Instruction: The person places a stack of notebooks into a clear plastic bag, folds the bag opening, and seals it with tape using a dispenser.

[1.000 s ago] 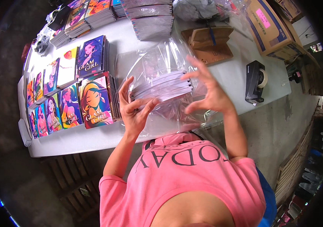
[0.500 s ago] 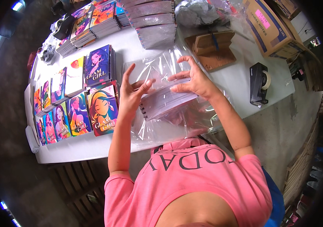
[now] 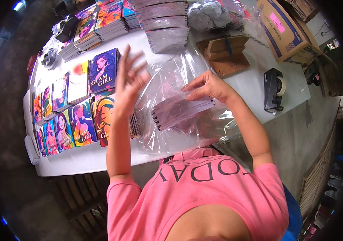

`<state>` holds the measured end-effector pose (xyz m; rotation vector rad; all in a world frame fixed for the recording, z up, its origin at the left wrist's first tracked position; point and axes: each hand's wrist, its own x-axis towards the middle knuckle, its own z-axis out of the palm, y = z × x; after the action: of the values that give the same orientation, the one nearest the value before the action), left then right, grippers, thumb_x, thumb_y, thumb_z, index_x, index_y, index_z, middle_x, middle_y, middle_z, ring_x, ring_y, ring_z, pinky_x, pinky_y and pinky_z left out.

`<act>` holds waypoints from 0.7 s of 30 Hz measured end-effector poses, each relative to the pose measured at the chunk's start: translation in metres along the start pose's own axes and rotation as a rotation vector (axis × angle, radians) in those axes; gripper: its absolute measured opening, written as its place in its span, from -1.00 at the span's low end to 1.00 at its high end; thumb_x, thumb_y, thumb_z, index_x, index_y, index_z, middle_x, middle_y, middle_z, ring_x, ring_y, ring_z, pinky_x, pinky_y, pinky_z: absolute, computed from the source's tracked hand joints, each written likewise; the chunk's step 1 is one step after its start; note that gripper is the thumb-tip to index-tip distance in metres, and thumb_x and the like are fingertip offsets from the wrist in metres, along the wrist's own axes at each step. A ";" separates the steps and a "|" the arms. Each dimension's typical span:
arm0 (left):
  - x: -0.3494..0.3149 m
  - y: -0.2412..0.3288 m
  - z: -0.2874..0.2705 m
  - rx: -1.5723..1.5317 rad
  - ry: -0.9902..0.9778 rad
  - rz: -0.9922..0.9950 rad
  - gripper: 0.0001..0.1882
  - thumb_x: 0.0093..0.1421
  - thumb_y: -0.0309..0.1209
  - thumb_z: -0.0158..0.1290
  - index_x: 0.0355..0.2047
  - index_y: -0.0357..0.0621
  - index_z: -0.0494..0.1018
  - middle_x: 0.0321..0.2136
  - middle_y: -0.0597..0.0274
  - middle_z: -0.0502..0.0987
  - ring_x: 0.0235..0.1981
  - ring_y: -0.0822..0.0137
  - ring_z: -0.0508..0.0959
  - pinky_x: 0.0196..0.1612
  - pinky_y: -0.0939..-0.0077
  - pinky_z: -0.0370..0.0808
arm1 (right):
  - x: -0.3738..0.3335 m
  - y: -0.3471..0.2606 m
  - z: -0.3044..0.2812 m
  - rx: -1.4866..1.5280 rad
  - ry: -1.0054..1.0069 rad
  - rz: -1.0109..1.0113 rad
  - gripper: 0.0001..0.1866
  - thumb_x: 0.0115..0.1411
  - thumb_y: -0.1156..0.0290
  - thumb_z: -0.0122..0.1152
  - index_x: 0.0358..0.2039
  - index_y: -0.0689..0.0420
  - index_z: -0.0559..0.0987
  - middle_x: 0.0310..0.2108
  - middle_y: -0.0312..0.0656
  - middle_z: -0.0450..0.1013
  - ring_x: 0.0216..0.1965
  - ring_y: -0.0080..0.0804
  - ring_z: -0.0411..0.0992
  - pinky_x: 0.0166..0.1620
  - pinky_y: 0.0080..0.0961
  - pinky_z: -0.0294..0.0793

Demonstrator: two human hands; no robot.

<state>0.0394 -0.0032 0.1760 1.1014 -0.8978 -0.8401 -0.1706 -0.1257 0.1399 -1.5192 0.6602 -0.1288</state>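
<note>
Head view, looking down over a white table [image 3: 79, 164]. Stack of spiral notebooks [image 3: 183, 110] sits near the front edge, in front of the person's chest, tilted a bit, black coils at its left end. Clear plastic film [image 3: 169, 78] spreads around it, glossy and creased; can't tell from here if the stack is inside it or on top.

Right hand [image 3: 215, 86] is at the stack's upper side: thumb and index nearly together, small gap, the rest curled. Can't tell whether they pinch film, paper or nothing.

Left hand [image 3: 130, 82] is up and motion-blurred, fingers spread wide, nothing seen in it. From my angle it overlaps the right end of the colourful notebooks [image 3: 84, 122], which lie in two rows of piles on the left, covers up. Contact can't be confirmed.

Around that: film-wrapped stacks [image 3: 166, 40] piled at the far side, crumpled grey plastic [image 3: 211, 16] just right of them. Brown board piece [image 3: 233, 62] with a dark blue strip lies beyond the right hand. Black tape dispenser [image 3: 271, 94] stands near the table's right end, cardboard box [image 3: 282, 32] with a pink label behind it.
</note>
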 end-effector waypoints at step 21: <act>-0.088 -0.048 0.016 1.102 -0.307 0.847 -0.70 -0.09 -0.60 0.09 -0.29 -0.11 0.59 -0.20 0.26 0.59 -0.09 0.28 0.56 -0.15 0.42 0.46 | -0.122 0.001 -0.026 -0.924 0.211 -0.526 -0.70 -0.01 0.57 0.13 -0.20 0.13 0.60 0.01 -0.19 0.45 0.03 -0.33 0.40 0.14 -0.29 0.27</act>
<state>-0.0163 0.0583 0.1173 1.3081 -2.0108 0.2935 -0.2830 -0.0908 0.1803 -2.5841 0.4804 -0.4285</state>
